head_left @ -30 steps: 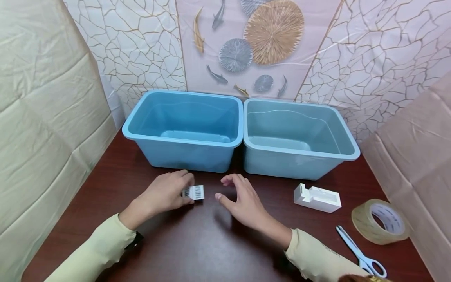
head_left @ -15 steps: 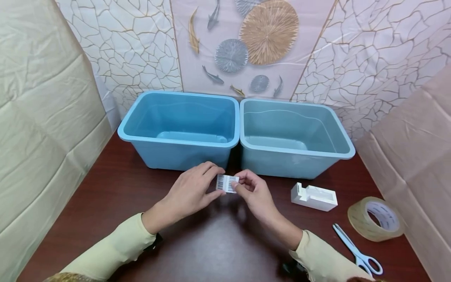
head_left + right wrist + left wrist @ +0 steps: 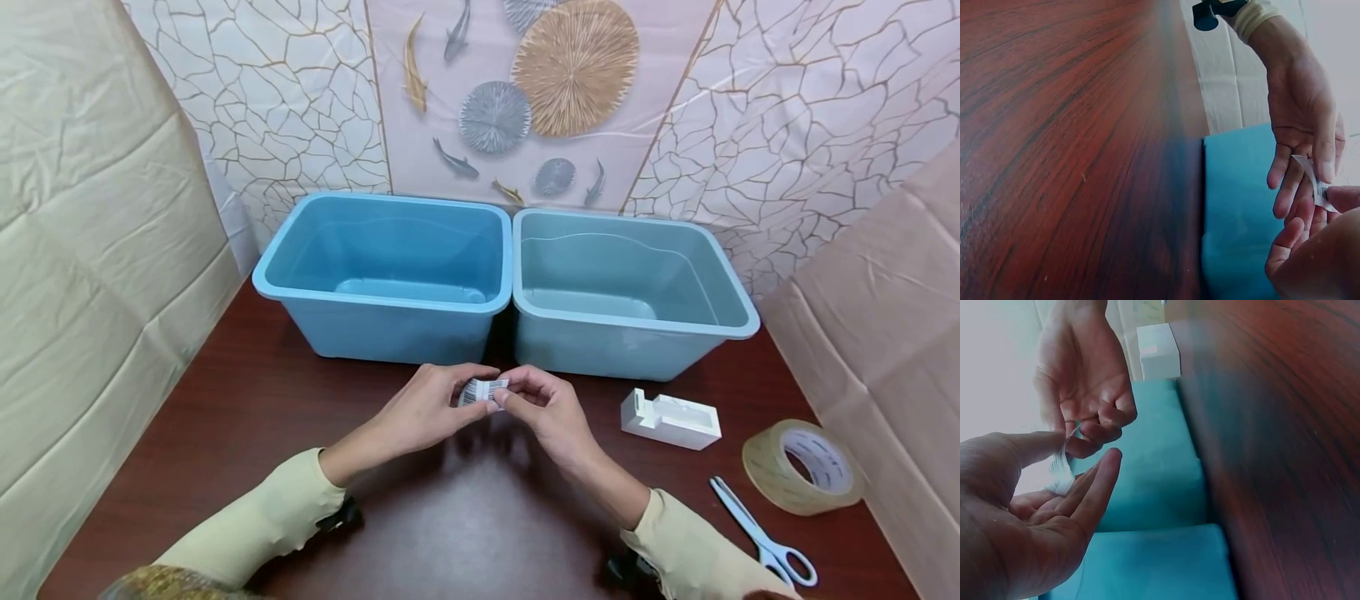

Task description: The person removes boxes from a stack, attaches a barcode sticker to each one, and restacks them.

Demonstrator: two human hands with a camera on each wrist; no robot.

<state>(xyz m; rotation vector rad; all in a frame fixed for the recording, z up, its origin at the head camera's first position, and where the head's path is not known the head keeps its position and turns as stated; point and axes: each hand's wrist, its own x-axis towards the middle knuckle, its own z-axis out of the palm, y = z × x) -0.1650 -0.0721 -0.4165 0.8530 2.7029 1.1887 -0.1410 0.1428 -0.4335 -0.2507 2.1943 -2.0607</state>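
A small white barcode label (image 3: 480, 390) is held above the dark table, in front of the two tubs. My right hand (image 3: 551, 418) pinches its right end between thumb and curled fingers. At the other end my left hand (image 3: 422, 408) has its thumb over the label and its fingers behind it. In the left wrist view the label (image 3: 1061, 474) is bent into a curve between the hands. The right wrist view shows the label (image 3: 1304, 164) edge on, with one corner sticking out past the left thumb. Fingers cover part of its printed face.
A blue tub (image 3: 397, 329) and a greyer blue tub (image 3: 600, 346) stand side by side at the back. To the right lie a white tape-dispenser-like block (image 3: 671, 421), a roll of clear tape (image 3: 802, 467) and light blue scissors (image 3: 761, 529).
My left hand has carried the label rightward to the right hand, which has taken its right end. Since half a second ago the left thumb has moved in over the label and the label has curved.
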